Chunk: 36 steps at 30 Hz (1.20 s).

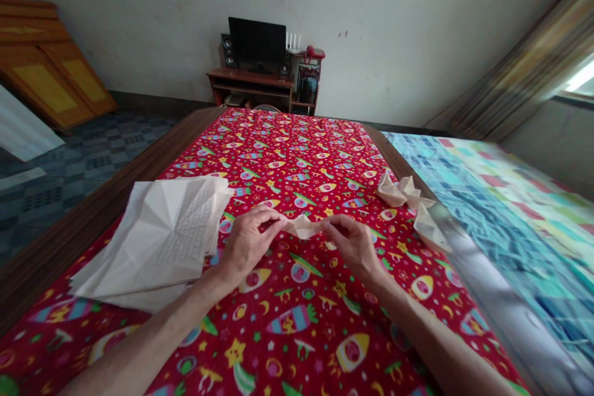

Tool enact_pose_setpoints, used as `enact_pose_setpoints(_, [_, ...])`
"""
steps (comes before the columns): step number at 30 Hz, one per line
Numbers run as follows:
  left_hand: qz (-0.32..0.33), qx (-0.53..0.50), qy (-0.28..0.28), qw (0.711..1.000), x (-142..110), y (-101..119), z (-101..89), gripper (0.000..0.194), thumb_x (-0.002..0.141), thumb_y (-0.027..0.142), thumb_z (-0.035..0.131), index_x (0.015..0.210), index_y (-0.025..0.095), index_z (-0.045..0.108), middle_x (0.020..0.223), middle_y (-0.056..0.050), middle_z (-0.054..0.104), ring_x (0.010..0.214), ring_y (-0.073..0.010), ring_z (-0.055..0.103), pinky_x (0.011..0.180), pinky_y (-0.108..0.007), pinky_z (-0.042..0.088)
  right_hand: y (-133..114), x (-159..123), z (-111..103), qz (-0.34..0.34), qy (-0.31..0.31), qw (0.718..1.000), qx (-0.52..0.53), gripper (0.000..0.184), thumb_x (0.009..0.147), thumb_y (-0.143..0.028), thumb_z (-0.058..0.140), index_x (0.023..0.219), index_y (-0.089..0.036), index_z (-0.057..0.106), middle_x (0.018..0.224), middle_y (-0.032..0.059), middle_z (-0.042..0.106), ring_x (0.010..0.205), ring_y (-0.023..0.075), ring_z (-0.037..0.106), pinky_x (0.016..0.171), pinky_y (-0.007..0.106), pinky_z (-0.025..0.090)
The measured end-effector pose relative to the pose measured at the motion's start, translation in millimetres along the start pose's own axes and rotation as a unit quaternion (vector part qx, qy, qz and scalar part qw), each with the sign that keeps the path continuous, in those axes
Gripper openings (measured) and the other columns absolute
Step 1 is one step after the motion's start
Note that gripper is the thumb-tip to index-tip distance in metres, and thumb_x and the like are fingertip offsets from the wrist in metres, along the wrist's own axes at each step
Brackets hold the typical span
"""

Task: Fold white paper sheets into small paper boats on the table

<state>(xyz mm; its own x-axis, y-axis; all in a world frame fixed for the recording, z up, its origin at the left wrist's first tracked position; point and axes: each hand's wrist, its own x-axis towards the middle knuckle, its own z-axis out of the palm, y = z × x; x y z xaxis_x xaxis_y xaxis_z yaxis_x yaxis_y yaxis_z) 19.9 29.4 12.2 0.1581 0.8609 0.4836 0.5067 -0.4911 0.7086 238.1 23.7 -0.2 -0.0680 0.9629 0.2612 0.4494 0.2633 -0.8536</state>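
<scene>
A small folded paper boat [304, 227] of off-white paper is stretched between my two hands, over the middle of a red patterned cloth [297, 167]. My left hand [248, 236] pinches its left tip between thumb and fingers. The right tip is pinched the same way by my right hand [355, 244]. Left of my left hand lies a stack of creased white paper sheets [162, 229]; the top one has fold lines and a printed grid on part of it. To the right sit several finished-looking paper boats [391, 190] in a loose group near the table's edge.
Dark wooden edges [153, 158] border the cloth on both sides. On the right is a bed with a blue checked cover [445, 198]. Beyond the far end, a desk [253, 78] holds a monitor [257, 40], speakers and a red telephone [315, 51]. A wooden cabinet [46, 68] stands at left.
</scene>
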Motion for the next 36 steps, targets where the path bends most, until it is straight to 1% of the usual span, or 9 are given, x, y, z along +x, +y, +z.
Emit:
enact_pose_setpoints(7, [-0.022,0.081,-0.022,0.996,3,-19,-2.2,0.012,0.083,0.024,0.052,0.075,0.018,0.061,0.080,-0.003,0.066,0.076,-0.0169,0.062,0.075,-0.028,0.049,8,7,-4,-0.007,0.020,0.996,-0.088,0.020,0.084,-0.034,0.052,0.078,-0.018,0.062,0.065,0.0006,0.063,0.058,0.0129,0.055,0.055,0.022,0.040])
enact_pose_setpoints(15, [-0.032,0.198,-0.074,0.977,0,-36,7.8,0.011,0.080,0.016,0.052,0.070,0.018,0.056,0.079,-0.004,0.061,0.076,-0.0171,0.059,0.072,-0.028,0.048,13,13,-1,0.008,-0.061,0.981,-0.186,0.020,0.083,-0.029,0.047,0.075,-0.017,0.062,0.057,-0.0012,0.059,0.052,0.0118,0.052,0.051,0.021,0.034])
enact_pose_setpoints(18, [-0.030,0.251,-0.056,0.966,-2,-33,10.7,0.010,0.083,0.019,0.054,0.088,0.017,0.062,0.095,-0.008,0.062,0.092,-0.0220,0.059,0.077,-0.033,0.049,14,15,1,0.011,-0.060,0.973,-0.221,0.020,0.082,-0.028,0.047,0.074,-0.018,0.062,0.057,-0.0010,0.059,0.052,0.0123,0.053,0.051,0.021,0.032])
enact_pose_setpoints(20, [0.019,0.269,-0.045,0.962,-4,-27,12.1,0.027,0.087,0.016,0.049,0.112,0.017,0.059,0.116,-0.011,0.059,0.110,-0.0249,0.054,0.090,-0.038,0.046,14,16,2,0.011,-0.057,0.968,-0.245,0.019,0.082,-0.027,0.047,0.073,-0.018,0.062,0.058,-0.0004,0.059,0.053,0.0126,0.053,0.052,0.022,0.032])
enact_pose_setpoints(22, [0.105,0.269,-0.083,0.954,-8,-20,13.2,0.042,0.089,0.009,0.040,0.130,0.017,0.049,0.134,-0.010,0.051,0.127,-0.0239,0.043,0.105,-0.042,0.036,14,15,3,0.006,-0.056,0.963,-0.262,0.019,0.081,-0.027,0.047,0.073,-0.018,0.062,0.058,0.0002,0.060,0.053,0.0127,0.053,0.053,0.022,0.032])
enact_pose_setpoints(25, [0.192,0.262,-0.179,0.929,-14,-9,15.8,0.045,0.093,0.012,0.036,0.137,0.017,0.042,0.145,-0.006,0.042,0.138,-0.0216,0.030,0.114,-0.044,0.022,14,14,5,-0.005,-0.053,0.960,-0.274,0.019,0.082,-0.025,0.047,0.074,-0.018,0.062,0.058,0.0004,0.060,0.053,0.0126,0.053,0.053,0.022,0.032])
enact_pose_setpoints(30, [0.159,0.268,-0.241,0.919,-24,-2,22.0,0.045,0.098,0.030,0.035,0.141,0.016,0.036,0.149,-0.008,0.035,0.139,-0.0213,0.028,0.114,-0.045,0.021,15,13,6,-0.007,-0.051,0.949,-0.312,0.018,0.084,-0.025,0.047,0.077,-0.018,0.062,0.060,0.0012,0.061,0.054,0.0133,0.055,0.053,0.022,0.034])
enact_pose_setpoints(33, [0.147,0.268,-0.250,0.919,-26,-5,23.9,0.045,0.099,0.031,0.032,0.141,0.017,0.036,0.150,-0.007,0.033,0.139,-0.0200,0.028,0.114,-0.044,0.017,10,8,4,-0.040,-0.044,0.937,-0.345,0.018,0.087,-0.024,0.047,0.083,-0.017,0.063,0.072,0.0050,0.066,0.064,0.0157,0.059,0.059,0.024,0.040])
enact_pose_setpoints(36, [0.144,0.268,-0.251,0.919,-25,-7,24.9,0.044,0.099,0.032,0.032,0.141,0.017,0.037,0.148,-0.007,0.036,0.139,-0.0191,0.029,0.115,-0.044,0.015,3,-2,5,-0.141,-0.025,0.908,-0.394,0.024,0.089,-0.018,0.045,0.102,-0.016,0.064,0.109,0.0134,0.065,0.097,0.0235,0.060,0.080,0.034,0.046])
